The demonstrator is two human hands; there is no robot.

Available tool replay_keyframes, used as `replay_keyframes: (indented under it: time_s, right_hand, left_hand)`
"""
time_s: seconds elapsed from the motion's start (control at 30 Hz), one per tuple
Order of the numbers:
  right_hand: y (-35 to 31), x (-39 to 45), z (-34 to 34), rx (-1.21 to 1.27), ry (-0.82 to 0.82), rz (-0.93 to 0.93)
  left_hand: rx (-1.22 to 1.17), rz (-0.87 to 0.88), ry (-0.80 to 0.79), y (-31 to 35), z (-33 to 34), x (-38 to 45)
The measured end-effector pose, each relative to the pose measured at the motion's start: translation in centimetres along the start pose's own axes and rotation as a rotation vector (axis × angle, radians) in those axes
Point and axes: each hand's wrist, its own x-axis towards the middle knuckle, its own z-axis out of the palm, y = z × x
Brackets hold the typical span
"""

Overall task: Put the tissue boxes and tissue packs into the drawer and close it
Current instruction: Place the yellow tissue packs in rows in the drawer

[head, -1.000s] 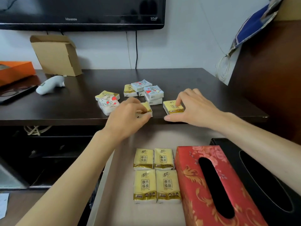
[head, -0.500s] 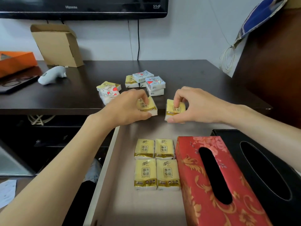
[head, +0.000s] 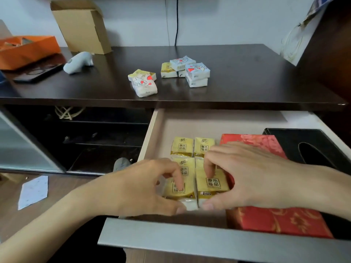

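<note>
two yellow tissue packs held over the open drawer, one in each hand.

left hand (head: pixel 144 186) pinches a yellow tissue pack (head: pixel 179 190), thumb at its near edge and a finger on its top face; right hand (head: pixel 252 179) grips a second yellow pack (head: pixel 211 185) the same way, the two packs side by side and touching, low inside the drawer (head: pixel 190 238) near its grey front panel. behind them in the drawer: more yellow packs (head: pixel 182 147) in rows, partly covered by the fingers. right of these, a red patterned tissue box (head: pixel 275 223), then a black tissue box (head: pixel 307 145) beside it. on the dark tabletop (head: pixel 247 73) above: a loose group of cartoon-printed and yellow packs (head: pixel 190 71), and two more (head: pixel 143 82) to their left. farther left: a white handheld device (head: pixel 78 61), a cardboard box (head: pixel 83 25), an orange box (head: pixel 26 48).
</note>
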Motion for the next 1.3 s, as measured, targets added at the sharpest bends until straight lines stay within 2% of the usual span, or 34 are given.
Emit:
replay_keyframes:
  time_s: [0.1,0.3,0.37,0.63,0.7,0.8,1.0,1.1,1.2,1.3]
  right_hand:
    - [-0.3,-0.6,1.4,-0.009,-0.102,-0.007]
    - [0.3,-1.2,2.1,0.091,-0.158,-0.023]
    - [0.5,-1.2,1.9,0.094,-0.186,-0.021]
    - [-0.6,0.0,2.7,-0.186,-0.193,0.018]
    - [-0.7,0.0,2.3,-0.188,-0.153,0.008]
    - [-0.2,0.3,1.2,-0.122,-0.005,-0.021]
    - [3.1,3.4,-0.3,-0.021,0.156,0.077]
    - [4.4,5.7,-0.1,-0.044,0.076,0.17]
    - [5.0,8.1,0.2,-0.124,-0.097,0.271]
    - [5.1,9.5,0.4,-0.158,-0.192,0.328]
  left_hand:
    - [-0.02,-0.01,-0.073,-0.2,0.9,-0.5]
    - [-0.12,0.066,-0.169,-0.3,0.9,-0.8]
    - [-0.048,0.049,-0.176,-0.5,1.1,-0.6]
    - [0.233,0.065,-0.161,-0.2,2.2,1.6]
    - [0.242,0.076,-0.15,-0.4,2.2,1.8]
    - [0.259,0.105,-0.111,-0.6,2.3,2.0]
    - [0.224,0.168,0.0,-0.5,0.8,2.5]
    - [0.194,0.132,0.065,-0.8,-1.3,5.3]
    - [0.323,0.078,0.136,-1.1,-2.3,9.1]
    - [0.448,-0.023,0.076,-1.8,-1.6,11.6]
